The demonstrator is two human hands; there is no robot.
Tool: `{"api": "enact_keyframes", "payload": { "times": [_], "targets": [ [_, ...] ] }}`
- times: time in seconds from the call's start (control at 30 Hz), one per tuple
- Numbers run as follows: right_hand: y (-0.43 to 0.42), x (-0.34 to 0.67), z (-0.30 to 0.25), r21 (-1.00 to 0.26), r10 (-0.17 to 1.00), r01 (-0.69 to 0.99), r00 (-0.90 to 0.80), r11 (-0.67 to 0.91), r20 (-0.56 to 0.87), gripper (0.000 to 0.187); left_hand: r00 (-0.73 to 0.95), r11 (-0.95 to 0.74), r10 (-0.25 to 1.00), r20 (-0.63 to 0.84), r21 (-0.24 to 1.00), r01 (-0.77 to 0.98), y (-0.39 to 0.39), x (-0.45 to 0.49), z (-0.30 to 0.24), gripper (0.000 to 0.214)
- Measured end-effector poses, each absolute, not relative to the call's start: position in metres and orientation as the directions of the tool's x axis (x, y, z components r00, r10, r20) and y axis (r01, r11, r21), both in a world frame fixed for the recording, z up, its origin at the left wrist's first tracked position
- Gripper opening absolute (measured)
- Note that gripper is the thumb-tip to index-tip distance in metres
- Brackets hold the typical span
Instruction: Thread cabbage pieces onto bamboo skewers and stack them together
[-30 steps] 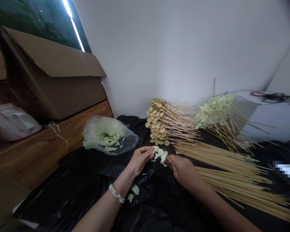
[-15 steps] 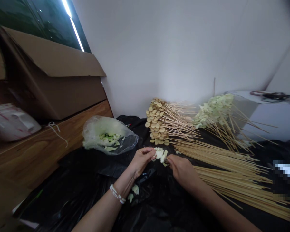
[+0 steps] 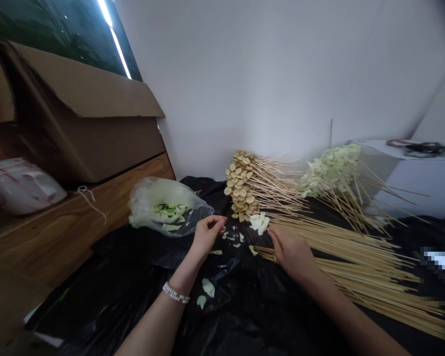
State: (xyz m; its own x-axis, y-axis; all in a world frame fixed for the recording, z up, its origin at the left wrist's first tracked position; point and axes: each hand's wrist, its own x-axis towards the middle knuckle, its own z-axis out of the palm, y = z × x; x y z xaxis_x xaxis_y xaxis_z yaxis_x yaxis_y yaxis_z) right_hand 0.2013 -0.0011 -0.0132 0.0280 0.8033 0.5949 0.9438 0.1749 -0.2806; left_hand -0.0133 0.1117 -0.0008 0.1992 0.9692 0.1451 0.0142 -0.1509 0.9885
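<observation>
My right hand is closed on a bamboo skewer whose tip carries a bunch of pale cabbage pieces, held just over the loose bamboo skewers. My left hand hovers beside the clear plastic bag of cabbage leaves, fingers loosely curled with nothing visible in them. Small cabbage scraps lie on the black plastic sheet between my hands.
A stack of skewers with tan round slices and a heap of cabbage skewers stand behind. A cardboard box and a white and pink appliance sit on the wooden counter at left. A white wall is close behind.
My left hand let go of the cabbage bunch and drew left toward the bag. My right hand carried the loaded skewer up and to the right. Scraps fell on the sheet.
</observation>
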Motion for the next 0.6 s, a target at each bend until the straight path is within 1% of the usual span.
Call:
{"api": "enact_keyframes", "payload": {
  "times": [0.1,0.23,0.37,0.4,0.47,0.53,0.6],
  "targets": [
    [-0.002,0.198,-0.016,-0.22,0.807,0.957,-0.025,0.19,0.59,0.029,0.278,-0.255,0.941,0.191,0.943,0.215,0.116,-0.02,0.001,0.028],
    [-0.004,0.192,-0.021,-0.175,0.807,0.964,-0.063,0.202,0.588,0.027,0.338,-0.296,0.924,0.18,0.895,0.334,0.114,-0.029,0.012,0.029],
    [-0.005,0.189,-0.023,-0.148,0.838,0.97,-0.083,0.191,0.539,0.026,0.458,-0.394,0.878,0.138,0.752,0.529,0.106,-0.038,0.027,0.024],
    [-0.005,0.189,-0.023,-0.142,0.846,0.972,-0.086,0.187,0.525,0.026,0.493,-0.418,0.861,0.123,0.722,0.551,0.103,-0.04,0.03,0.023],
    [-0.006,0.188,-0.022,-0.132,0.854,0.975,-0.086,0.178,0.514,0.026,0.564,-0.453,0.82,0.091,0.706,0.545,0.095,-0.045,0.036,0.022],
    [-0.007,0.187,-0.022,-0.129,0.851,0.976,-0.086,0.177,0.519,0.026,0.639,-0.462,0.768,0.041,0.726,0.509,0.084,-0.052,0.042,0.021],
    [-0.008,0.187,-0.022,-0.134,0.843,0.973,-0.088,0.186,0.531,0.027,0.707,-0.442,0.706,-0.038,0.756,0.482,0.073,-0.061,0.047,0.019]
  ]
}}
